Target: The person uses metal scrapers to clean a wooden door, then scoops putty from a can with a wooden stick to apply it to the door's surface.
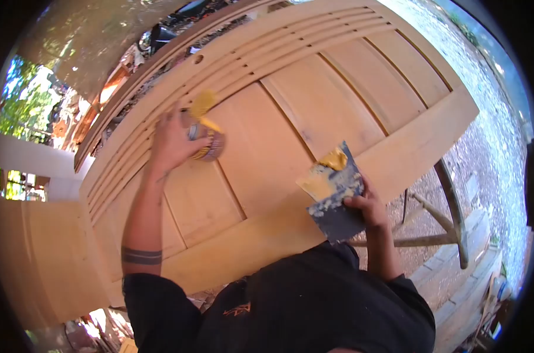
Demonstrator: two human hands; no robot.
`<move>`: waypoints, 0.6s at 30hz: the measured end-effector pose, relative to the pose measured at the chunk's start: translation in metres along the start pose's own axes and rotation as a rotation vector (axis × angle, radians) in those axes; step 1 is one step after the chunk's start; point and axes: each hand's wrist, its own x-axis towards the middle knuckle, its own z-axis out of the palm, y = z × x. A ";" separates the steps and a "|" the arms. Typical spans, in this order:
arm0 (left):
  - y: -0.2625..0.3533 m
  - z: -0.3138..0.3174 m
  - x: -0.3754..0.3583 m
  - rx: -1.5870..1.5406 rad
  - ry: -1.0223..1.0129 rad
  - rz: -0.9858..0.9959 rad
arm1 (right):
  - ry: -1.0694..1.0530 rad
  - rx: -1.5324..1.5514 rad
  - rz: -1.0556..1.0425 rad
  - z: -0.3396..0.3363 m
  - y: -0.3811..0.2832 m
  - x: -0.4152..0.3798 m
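My left hand point(171, 140) is wrapped round a small tin point(213, 148) over the door panel point(258, 123). Yellow paste point(203, 105) rises at the tin's mouth and runs along its upper edge. In my right hand point(372, 206) is a dark flat plate point(337, 217), gripped by its right edge with the thumb on top. A lump of yellow filler point(334, 159) sits near the plate's far end, with paler dried smears below it. The plate is held above the door's near rail.
The pale wooden door, with grooved panels and slatted strips, lies flat across a wooden stand point(452, 217). Long boards point(455, 282) lie on the ground at lower right. Another wooden panel point(40, 259) stands at left, and scrap clutters the far side.
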 end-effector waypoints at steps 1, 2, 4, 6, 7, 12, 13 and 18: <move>-0.013 -0.002 -0.005 -0.015 0.015 -0.010 | -0.017 -0.011 0.000 0.000 0.001 0.006; -0.029 0.001 -0.009 -0.013 0.011 -0.065 | -0.041 -0.022 -0.005 0.002 0.003 0.010; -0.060 0.008 -0.016 0.009 0.019 -0.180 | -0.064 0.023 0.025 0.007 0.008 0.016; -0.081 0.006 -0.026 -0.012 0.035 -0.241 | -0.087 0.050 0.040 0.014 0.013 0.020; -0.088 0.009 -0.030 -0.028 0.041 -0.276 | -0.097 0.051 0.038 0.019 0.016 0.021; -0.075 0.003 -0.050 0.284 0.159 -0.282 | -0.083 0.007 0.076 0.048 0.036 0.020; -0.060 -0.001 -0.054 0.416 0.206 -0.266 | -0.061 0.036 0.068 0.060 0.038 0.017; 0.000 0.025 -0.130 -1.000 -0.001 -0.002 | 0.015 0.139 -0.043 0.109 0.055 0.019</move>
